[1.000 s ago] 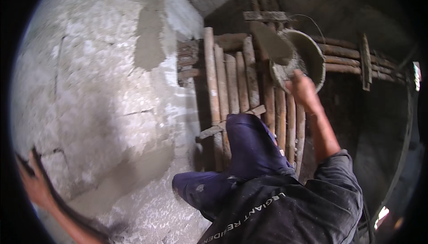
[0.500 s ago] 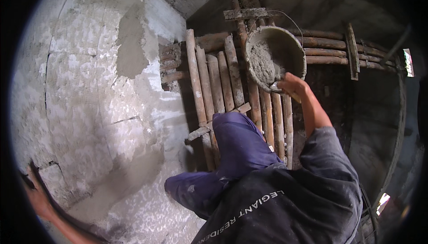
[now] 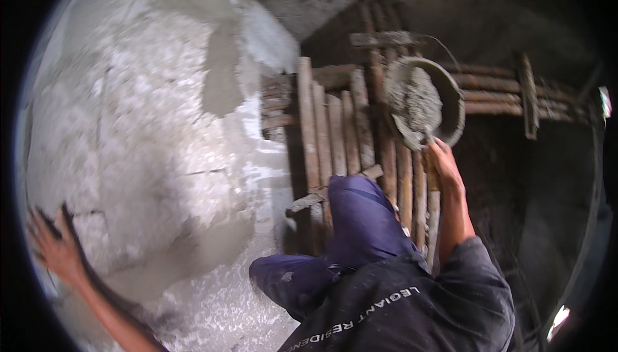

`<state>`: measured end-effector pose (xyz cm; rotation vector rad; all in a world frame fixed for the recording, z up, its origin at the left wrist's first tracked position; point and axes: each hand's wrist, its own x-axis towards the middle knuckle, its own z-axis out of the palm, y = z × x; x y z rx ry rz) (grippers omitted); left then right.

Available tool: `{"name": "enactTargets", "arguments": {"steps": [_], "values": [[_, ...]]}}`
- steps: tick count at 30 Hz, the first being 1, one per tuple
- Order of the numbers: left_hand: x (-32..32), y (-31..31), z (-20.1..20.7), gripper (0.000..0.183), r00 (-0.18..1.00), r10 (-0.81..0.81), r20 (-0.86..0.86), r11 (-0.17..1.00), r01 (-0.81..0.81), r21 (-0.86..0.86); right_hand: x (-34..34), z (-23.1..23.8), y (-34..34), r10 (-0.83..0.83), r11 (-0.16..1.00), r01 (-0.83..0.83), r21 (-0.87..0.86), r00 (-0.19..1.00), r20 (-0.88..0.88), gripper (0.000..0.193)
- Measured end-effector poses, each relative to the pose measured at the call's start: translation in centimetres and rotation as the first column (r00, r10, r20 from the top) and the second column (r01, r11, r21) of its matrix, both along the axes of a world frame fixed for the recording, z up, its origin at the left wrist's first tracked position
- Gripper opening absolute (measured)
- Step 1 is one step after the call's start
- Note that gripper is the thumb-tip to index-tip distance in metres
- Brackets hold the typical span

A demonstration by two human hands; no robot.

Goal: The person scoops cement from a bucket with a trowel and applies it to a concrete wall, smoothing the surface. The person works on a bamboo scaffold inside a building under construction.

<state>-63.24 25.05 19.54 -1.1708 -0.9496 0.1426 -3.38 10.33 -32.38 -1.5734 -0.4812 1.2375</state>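
Note:
My right hand (image 3: 444, 162) grips a trowel by its wooden handle (image 3: 432, 175), at the near rim of a round bucket (image 3: 456, 111). Grey wet mortar (image 3: 418, 98) is heaped at the bucket's left and middle. The trowel's blade is hidden by mortar, and I cannot tell how much of the heap lies on it. Far to the left, my left hand (image 3: 59, 249) is spread against the pale, rough wall (image 3: 148, 127), holding nothing. Darker patches of mortar (image 3: 222, 75) show on that wall.
Under the bucket and my bent leg (image 3: 364, 223) lies a platform of wooden poles (image 3: 335, 130) with gaps between them. More horizontal poles (image 3: 489, 94) run to the right, crossed by a short upright board (image 3: 529, 98). A wire bucket handle (image 3: 444, 46) loops at the back.
The view has shifted, so the scene sits farther right and lower. My right hand has turned the trowel, and mortar now heaps higher in front of it. My left hand shows more fully, fingers spread.

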Motion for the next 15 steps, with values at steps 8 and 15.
{"name": "enactTargets", "arguments": {"steps": [8,15], "values": [[4.0,-0.9,-1.0,0.061,0.999,-0.028,0.030,0.998,0.029,-0.049,-7.6,7.7,12.2,-0.359,0.872,0.412,0.263,0.905,-0.228,0.030],[5.5,-0.9,-1.8,0.063,0.989,0.089,0.121,0.995,-0.082,-0.056,-20.2,8.8,32.6,-0.739,0.588,0.418,0.692,0.626,0.250,0.042]]}}
